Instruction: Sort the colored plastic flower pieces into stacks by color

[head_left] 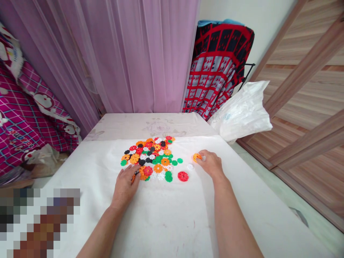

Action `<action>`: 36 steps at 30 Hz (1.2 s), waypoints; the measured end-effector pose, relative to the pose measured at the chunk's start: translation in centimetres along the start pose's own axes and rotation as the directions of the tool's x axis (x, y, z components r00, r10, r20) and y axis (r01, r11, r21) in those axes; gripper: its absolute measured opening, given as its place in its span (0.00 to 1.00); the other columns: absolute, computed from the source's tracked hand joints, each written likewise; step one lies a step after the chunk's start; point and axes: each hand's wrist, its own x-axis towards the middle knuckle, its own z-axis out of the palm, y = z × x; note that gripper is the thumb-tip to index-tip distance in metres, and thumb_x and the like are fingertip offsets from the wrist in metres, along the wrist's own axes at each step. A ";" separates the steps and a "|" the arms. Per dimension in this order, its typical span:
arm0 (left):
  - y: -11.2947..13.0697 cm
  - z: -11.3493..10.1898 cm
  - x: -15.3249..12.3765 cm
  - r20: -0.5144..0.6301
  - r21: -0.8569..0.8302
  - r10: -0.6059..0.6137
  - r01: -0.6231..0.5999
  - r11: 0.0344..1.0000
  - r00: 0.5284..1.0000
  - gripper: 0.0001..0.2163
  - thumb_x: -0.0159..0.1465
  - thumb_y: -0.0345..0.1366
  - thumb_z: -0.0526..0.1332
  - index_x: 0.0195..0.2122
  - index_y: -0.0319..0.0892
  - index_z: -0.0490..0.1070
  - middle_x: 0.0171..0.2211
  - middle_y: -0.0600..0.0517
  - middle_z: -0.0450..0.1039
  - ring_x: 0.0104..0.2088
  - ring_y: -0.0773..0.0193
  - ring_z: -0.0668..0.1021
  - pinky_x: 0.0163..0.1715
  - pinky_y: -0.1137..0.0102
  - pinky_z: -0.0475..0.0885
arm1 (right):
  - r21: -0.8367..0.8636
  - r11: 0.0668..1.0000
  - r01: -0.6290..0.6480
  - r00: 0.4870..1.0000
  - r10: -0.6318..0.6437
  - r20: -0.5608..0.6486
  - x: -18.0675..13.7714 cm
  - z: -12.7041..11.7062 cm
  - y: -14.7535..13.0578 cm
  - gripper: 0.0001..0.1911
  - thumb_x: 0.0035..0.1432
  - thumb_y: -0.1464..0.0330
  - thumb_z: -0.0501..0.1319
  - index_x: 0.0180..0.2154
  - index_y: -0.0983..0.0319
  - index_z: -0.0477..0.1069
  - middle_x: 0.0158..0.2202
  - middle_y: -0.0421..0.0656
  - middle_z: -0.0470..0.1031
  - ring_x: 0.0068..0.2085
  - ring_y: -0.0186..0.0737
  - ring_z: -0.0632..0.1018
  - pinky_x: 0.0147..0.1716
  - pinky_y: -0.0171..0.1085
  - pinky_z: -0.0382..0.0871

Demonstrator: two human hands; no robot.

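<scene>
A heap of plastic snowflake discs (157,147) in orange, red, green, black and white lies on the white-covered table. At the heap's near left edge is my left hand (127,182), palm down with fingers stretched over a few orange and black discs. Whether it grips any of them is hard to see. To the right of the heap, my right hand (211,163) pinches an orange snowflake disc (197,157) between thumb and fingers. A white disc (190,166) and a larger red disc (183,176) lie apart, between the heap and my right hand.
A white plastic bag (242,111) hangs by the table's right far corner, before a red and black patterned cloth (209,71). A purple curtain (139,53) is behind the table. Wooden doors (303,89) stand right; a pink checked cloth (29,111) is left.
</scene>
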 end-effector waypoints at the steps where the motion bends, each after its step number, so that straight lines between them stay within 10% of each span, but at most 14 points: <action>1: 0.0 0.0 0.0 0.003 -0.001 0.000 0.000 1.000 1.000 0.19 0.65 0.42 0.50 0.52 0.47 0.73 0.54 0.48 0.75 0.61 0.51 0.70 0.62 0.48 0.59 | -0.007 1.000 0.006 1.000 -0.006 0.001 0.0 0.1 0.0 0.13 0.58 0.62 0.58 0.45 0.56 0.72 0.47 0.41 0.78 0.50 0.48 0.73 0.44 0.42 0.62; 12: -0.1 0.2 0.0 -0.012 -0.003 0.006 -0.007 1.000 1.000 0.18 0.65 0.41 0.51 0.53 0.47 0.73 0.54 0.49 0.75 0.60 0.52 0.70 0.62 0.49 0.59 | 0.075 0.981 0.179 0.982 -0.174 -0.075 -0.2 0.0 -2.1 0.13 0.57 0.69 0.58 0.43 0.57 0.76 0.47 0.43 0.77 0.48 0.44 0.74 0.46 0.39 0.63; 22: -0.1 0.3 0.0 -0.026 -0.014 0.025 -0.025 1.000 0.999 0.18 0.65 0.41 0.51 0.52 0.49 0.72 0.54 0.50 0.75 0.61 0.52 0.69 0.63 0.49 0.58 | 0.068 0.930 0.361 0.923 -0.366 0.120 -1.7 -0.2 -6.9 0.11 0.58 0.68 0.58 0.39 0.56 0.79 0.42 0.41 0.80 0.46 0.41 0.75 0.44 0.36 0.64; 29: -0.2 0.4 -0.1 -0.028 -0.012 0.018 -0.019 1.000 0.999 0.18 0.65 0.41 0.51 0.53 0.48 0.72 0.54 0.50 0.75 0.61 0.53 0.70 0.62 0.49 0.58 | 0.080 0.891 0.447 0.789 -0.435 0.433 -4.6 -1.6 -10.4 0.16 0.48 0.66 0.65 0.42 0.54 0.77 0.39 0.39 0.81 0.41 0.41 0.78 0.35 0.33 0.63; 36: -0.1 0.5 0.0 -0.041 -0.012 0.026 -0.027 1.000 0.999 0.18 0.65 0.40 0.52 0.52 0.48 0.73 0.53 0.49 0.76 0.60 0.52 0.70 0.62 0.49 0.59 | 0.078 0.841 0.535 0.804 -0.536 0.257 -5.4 1.3 -13.1 0.14 0.57 0.67 0.58 0.46 0.56 0.75 0.45 0.44 0.78 0.46 0.42 0.76 0.41 0.36 0.64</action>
